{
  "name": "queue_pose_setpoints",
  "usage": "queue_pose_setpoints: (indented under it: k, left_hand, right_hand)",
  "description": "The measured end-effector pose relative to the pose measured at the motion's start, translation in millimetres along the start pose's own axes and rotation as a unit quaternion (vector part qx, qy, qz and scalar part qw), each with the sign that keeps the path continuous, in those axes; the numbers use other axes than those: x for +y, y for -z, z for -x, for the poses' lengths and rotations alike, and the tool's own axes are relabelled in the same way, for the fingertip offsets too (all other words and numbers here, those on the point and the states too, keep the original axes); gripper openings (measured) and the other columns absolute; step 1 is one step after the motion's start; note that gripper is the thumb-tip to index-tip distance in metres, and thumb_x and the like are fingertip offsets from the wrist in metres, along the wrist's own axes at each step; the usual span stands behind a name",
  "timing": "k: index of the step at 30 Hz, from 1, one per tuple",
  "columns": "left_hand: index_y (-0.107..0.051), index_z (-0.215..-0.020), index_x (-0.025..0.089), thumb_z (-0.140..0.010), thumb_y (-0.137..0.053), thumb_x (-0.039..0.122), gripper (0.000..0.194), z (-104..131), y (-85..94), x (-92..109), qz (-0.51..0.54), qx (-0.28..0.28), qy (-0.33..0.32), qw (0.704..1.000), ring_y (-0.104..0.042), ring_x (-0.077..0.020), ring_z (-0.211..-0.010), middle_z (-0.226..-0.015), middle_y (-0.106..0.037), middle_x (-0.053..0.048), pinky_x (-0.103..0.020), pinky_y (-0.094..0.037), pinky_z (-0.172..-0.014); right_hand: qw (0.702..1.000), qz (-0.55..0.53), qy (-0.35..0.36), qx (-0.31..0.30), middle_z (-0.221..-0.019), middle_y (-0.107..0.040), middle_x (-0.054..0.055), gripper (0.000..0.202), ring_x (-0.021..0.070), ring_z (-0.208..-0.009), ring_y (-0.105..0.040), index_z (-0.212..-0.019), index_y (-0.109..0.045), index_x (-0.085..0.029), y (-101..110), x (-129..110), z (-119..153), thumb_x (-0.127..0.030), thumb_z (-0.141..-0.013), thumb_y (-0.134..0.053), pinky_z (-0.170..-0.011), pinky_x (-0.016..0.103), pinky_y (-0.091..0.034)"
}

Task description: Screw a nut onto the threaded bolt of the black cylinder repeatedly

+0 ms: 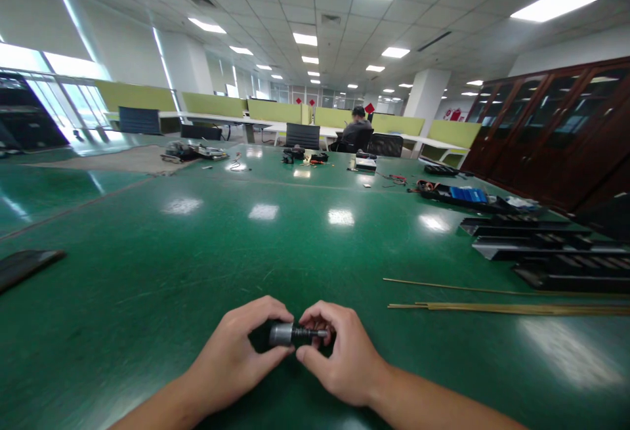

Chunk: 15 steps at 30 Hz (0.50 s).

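Low in the middle of the head view is a small silver-and-black cylinder point(281, 334), lying sideways. Its left part is smooth silver, its middle dark and ribbed, and a thin metal shaft points right. My left hand point(241, 344) curves around the silver part, with thumb and index finger closed on it from below and above. Around the ribbed part and the shaft, my right hand point(344, 351) has its fingers curled, thumb in front. The fingertips of both hands nearly meet. Exact contact of the right fingertips is hard to make out.
Thin brass-coloured rods point(492, 308) lie on the green tabletop point(221, 253) at right, below black metal channels point(541, 247). A dark flat object point(29, 266) is at the left edge. Farther off are a parts tray point(457, 195), electronics point(189, 151) and a seated person point(357, 129).
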<state>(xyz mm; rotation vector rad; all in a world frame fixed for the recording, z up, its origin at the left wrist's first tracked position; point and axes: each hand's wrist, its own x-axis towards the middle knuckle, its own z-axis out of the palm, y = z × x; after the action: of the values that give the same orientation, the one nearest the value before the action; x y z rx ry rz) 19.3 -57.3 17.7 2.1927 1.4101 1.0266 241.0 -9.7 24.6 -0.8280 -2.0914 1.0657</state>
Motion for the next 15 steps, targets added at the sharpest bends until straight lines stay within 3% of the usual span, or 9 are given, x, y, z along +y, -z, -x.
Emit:
queue_pose_setpoints:
  k: [15]
  left_hand:
    - [-0.064, -0.108, 0.027, -0.082, -0.078, 0.024, 0.029, -1.2, -0.1, -1.0, 0.027, 0.01, -0.021, 0.999, -0.067, -0.0138, -0.092, -0.1, -0.07, 0.0, -0.026, -0.053, -0.083]
  right_hand:
    - [1.0, 0.012, -0.004, 0.018, -0.077, -0.065, -0.002, 0.017, 0.0141, -0.068, -0.06, -0.091, -0.069, -0.019, 0.5, -5.4, -1.6, -0.014, -0.076, -0.069, -0.063, 0.024, -0.043]
